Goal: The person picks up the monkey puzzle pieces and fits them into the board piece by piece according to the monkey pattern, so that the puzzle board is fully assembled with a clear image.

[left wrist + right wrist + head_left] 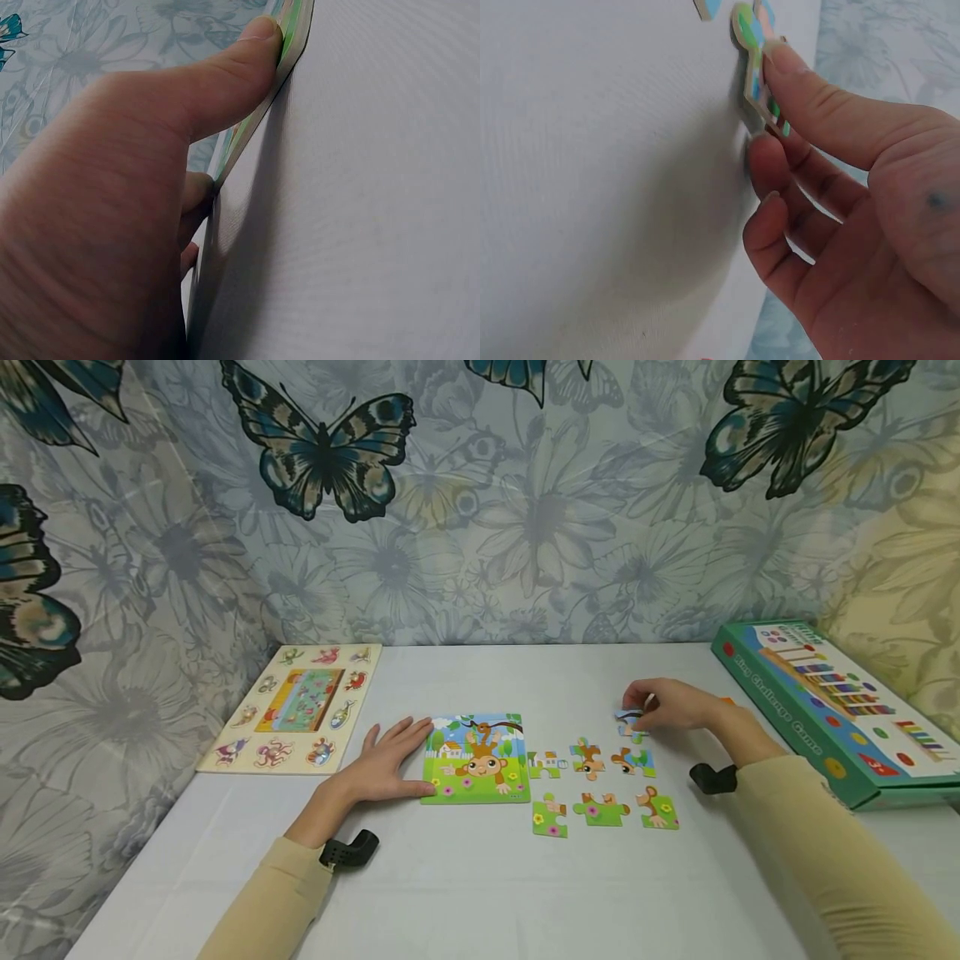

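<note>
A square monkey picture board (480, 764) lies flat in the middle of the table. My left hand (381, 768) rests at its left side with fingers extended; in the left wrist view the thumb (225, 86) touches the board's edge. To the right, several loose jigsaw pieces (600, 811) of a similar monkey picture lie in rough rows. At the back right of these, my right hand (671, 703) pinches a jigsaw piece (625, 722) between thumb and fingers. The right wrist view shows this piece (754, 75) tilted close over the white surface, partly hidden by the thumb.
A cream board (213, 760) with animal pictures and a colourful central panel lies at the back left. On the right stands a large green game box (780, 718). Patterned butterfly cloth (540, 527) hangs behind the white table (465, 893).
</note>
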Available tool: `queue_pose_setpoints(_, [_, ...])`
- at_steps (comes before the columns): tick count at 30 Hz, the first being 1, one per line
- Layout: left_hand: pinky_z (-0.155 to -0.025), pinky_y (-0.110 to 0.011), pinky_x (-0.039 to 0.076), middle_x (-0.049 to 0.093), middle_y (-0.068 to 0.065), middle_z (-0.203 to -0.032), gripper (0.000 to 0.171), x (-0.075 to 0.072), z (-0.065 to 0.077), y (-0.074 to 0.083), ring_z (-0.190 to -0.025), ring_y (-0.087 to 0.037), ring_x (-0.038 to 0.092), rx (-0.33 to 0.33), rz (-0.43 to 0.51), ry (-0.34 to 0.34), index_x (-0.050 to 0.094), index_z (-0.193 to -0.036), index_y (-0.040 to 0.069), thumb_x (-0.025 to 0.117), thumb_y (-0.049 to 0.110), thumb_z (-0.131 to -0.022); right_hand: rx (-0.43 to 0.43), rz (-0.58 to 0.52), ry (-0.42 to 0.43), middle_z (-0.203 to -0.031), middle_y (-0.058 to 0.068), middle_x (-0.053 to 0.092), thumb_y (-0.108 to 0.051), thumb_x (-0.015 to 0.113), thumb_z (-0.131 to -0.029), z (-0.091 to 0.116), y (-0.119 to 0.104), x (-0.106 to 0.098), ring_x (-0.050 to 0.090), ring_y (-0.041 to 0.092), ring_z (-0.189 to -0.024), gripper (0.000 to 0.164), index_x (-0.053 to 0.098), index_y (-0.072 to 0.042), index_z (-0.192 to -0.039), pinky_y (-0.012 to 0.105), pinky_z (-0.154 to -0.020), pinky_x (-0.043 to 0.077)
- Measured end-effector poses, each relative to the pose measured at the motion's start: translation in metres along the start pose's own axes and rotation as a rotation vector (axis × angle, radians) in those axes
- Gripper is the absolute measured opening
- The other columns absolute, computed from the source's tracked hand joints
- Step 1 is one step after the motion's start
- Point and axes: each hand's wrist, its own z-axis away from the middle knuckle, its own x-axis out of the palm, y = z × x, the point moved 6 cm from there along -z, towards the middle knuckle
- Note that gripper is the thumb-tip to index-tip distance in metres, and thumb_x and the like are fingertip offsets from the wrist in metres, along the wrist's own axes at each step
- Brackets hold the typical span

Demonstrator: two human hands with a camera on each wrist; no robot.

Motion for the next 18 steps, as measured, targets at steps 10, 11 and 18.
queue_pose_setpoints(10, [-0.111, -0.071, 0.000, 0.028, -0.008, -0.164, 0.100, -0.002, 0.001, 0.002, -0.152, -0.034, 0.016, 0.002, 0.002, 0.007, 0.031, -0.159, 0.006, 0.075, 0.056, -0.084, -0.053, -0.024, -0.046, -0.092, 0.004, 0.057, -0.006, 0.070, -0.095, 0.005, -0.002, -0.010, 0.053, 0.021, -0.086, 0.012, 0.067, -0.001, -0.106, 0.035, -0.078, 0.049])
queue_pose_setpoints(11, [-0.111, -0.071, 0.000, 0.028, -0.008, -0.164, 0.100, -0.002, 0.001, 0.002, -0.152, -0.034, 0.016, 0.002, 0.002, 0.007, 0.031, -0.159, 0.006, 0.075, 0.056, -0.084, -0.046, -0.039, -0.049, -0.092, 0.004, 0.057, -0.006, 0.069, -0.096, 0.006, -0.002, -0.011, 0.054, 0.022, -0.086, 0.012, 0.067, -0.001, -0.106, 0.035, -0.077, 0.049])
queue_pose_setpoints(18, [-0.111, -0.071, 0.000, 0.028, -0.008, -0.164, 0.102, 0.000, 0.000, 0.000, -0.152, -0.034, 0.016, -0.002, -0.001, 0.006, 0.030, -0.160, 0.006, 0.075, 0.057, -0.083, -0.041, -0.112, -0.033, -0.095, 0.008, 0.059, -0.006, 0.068, -0.097, -0.001, -0.015, -0.012, 0.058, 0.023, -0.083, 0.014, 0.067, 0.000, -0.110, 0.036, -0.073, 0.052])
